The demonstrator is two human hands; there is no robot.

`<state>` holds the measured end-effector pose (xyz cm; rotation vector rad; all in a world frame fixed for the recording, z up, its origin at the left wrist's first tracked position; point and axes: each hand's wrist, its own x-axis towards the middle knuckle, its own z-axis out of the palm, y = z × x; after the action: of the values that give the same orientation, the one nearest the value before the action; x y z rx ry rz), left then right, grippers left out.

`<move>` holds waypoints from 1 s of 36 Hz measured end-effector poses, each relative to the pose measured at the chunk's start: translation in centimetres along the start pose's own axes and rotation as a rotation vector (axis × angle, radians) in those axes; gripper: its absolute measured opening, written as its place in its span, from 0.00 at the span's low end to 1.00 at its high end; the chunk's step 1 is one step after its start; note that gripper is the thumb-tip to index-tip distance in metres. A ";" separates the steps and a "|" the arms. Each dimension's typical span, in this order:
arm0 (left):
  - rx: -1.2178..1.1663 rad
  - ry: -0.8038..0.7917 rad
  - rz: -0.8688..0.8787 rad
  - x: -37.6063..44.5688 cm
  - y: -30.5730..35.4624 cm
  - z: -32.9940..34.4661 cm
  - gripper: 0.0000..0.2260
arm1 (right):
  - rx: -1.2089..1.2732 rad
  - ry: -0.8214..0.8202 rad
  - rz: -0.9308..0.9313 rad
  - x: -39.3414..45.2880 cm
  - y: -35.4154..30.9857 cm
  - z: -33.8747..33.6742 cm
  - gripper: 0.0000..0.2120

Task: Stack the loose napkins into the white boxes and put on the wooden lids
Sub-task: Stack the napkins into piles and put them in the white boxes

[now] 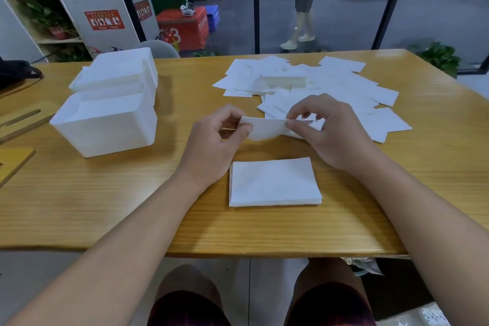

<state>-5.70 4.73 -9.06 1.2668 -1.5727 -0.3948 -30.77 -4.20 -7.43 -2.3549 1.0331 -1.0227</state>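
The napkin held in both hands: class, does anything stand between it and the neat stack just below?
Nothing visible does. The napkin, pinched by the left hand and right hand, hangs above the neat stack, with only bare table between.

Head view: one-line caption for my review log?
Both hands hold a napkin above the neat stack.

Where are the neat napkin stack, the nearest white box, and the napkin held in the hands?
napkin stack point(274, 181): head view, middle of top sheet.
nearest white box point(105, 132): head view, front wall.
held napkin point(267, 128): head view, middle of the sheet between both hands.
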 end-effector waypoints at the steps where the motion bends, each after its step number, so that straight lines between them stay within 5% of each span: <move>1: -0.011 0.009 0.006 0.0 0.1 0.0 0.02 | 0.008 -0.001 0.003 0.0 -0.1 -0.1 0.01; 14: -0.252 0.059 -0.157 -0.2 1.5 -1.4 0.08 | 0.610 -0.097 0.205 -1.3 -1.5 -2.0 0.07; 17: -0.316 -0.043 -0.295 -0.4 1.9 -1.8 0.07 | 0.568 -0.202 0.298 -1.6 -1.2 -2.5 0.15; 20: -0.261 -0.266 -0.391 -0.6 2.1 -2.5 0.17 | 0.494 -0.354 0.360 -1.8 -1.3 -3.0 0.22; 25: -0.039 -0.441 -0.398 -0.9 2.6 -2.6 0.22 | 0.387 -0.543 0.352 -2.0 -1.9 -3.1 0.26; 32: 0.078 -0.442 -0.319 -0.9 2.3 -2.6 0.18 | 0.158 -0.554 0.271 -2.1 -2.0 -2.7 0.24; 36: 0.119 -0.411 -0.273 -1.0 1.9 -2.6 0.12 | 0.130 -0.354 0.252 -1.8 -1.3 -2.4 0.13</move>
<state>-4.59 7.18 -7.10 1.5714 -1.7858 -0.7847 -32.82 -2.09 -5.91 -2.1307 1.0542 -0.5383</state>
